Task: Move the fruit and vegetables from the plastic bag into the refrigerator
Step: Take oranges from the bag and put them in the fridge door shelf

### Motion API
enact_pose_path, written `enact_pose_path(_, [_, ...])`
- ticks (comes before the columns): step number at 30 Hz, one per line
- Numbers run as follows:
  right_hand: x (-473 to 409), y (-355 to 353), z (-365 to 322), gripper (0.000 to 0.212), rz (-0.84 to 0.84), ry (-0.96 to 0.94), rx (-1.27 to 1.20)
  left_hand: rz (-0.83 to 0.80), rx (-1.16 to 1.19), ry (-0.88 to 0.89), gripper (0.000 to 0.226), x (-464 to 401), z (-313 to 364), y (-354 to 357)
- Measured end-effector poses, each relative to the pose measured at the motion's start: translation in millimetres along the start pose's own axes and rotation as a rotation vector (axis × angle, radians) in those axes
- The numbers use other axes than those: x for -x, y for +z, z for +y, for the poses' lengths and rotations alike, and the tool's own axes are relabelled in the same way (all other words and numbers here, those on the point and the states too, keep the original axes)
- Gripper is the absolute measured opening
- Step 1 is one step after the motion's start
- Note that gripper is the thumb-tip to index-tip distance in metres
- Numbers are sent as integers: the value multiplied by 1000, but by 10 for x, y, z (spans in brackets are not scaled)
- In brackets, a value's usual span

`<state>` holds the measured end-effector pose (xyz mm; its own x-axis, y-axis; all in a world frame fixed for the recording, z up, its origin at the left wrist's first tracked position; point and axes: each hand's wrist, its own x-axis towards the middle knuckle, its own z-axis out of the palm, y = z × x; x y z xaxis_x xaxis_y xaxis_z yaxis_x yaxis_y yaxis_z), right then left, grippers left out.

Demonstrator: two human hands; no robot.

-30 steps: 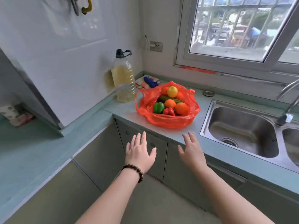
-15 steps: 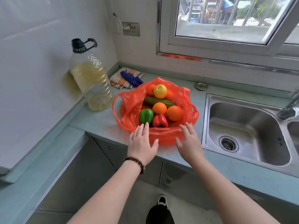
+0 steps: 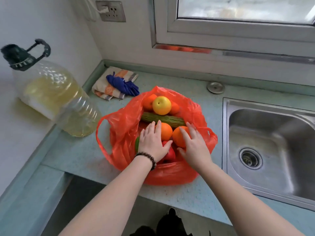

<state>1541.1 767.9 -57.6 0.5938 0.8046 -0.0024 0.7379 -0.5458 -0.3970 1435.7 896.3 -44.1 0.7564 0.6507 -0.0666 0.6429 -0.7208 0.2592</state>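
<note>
An open red plastic bag [image 3: 122, 133] lies on the pale blue counter [image 3: 76, 154]. Inside it are a yellow apple [image 3: 161, 105], a long green cucumber [image 3: 167, 119], two oranges [image 3: 166, 131] side by side, a red pepper [image 3: 170, 155] and a green pepper [image 3: 137, 143], mostly hidden. My left hand [image 3: 152, 142] lies flat, fingers spread, over the green pepper and against the left orange. My right hand [image 3: 193, 144] rests with spread fingers on the right orange [image 3: 178, 138]. Neither hand has closed around anything. The refrigerator is out of view.
A large oil bottle [image 3: 56, 99] stands left of the bag. A folded cloth with a blue item [image 3: 119, 82] lies behind it. A steel sink [image 3: 265, 142] is at the right. A wall socket [image 3: 110, 11] and window [image 3: 238, 19] are above.
I have stepped closer to the counter. Both hands moved forward from the counter's front edge into the bag and now rest on the produce.
</note>
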Motion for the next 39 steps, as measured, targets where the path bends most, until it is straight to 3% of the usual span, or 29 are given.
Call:
enact_pose_path(7, [-123,131,30,86,-9,96,-68,-71,-4,-1,96,-329,-24,100])
enact_pose_path(13, [-152,130,-8,85,46,163,-105,-75,71,3,85,-405,-46,86])
enact_pose_path(20, [-81,-100,-143,86,242,271,-215,17,259,97,84,-396,-52,-139])
enact_pose_path(28, [565,-607,-100,85,504,532,-239,64,376,384,80,-226,429,-407])
enact_pose_path(39, [2706,-608,-48,84,827,1110,-187,-293,409,923,74,1099,1657,-62])
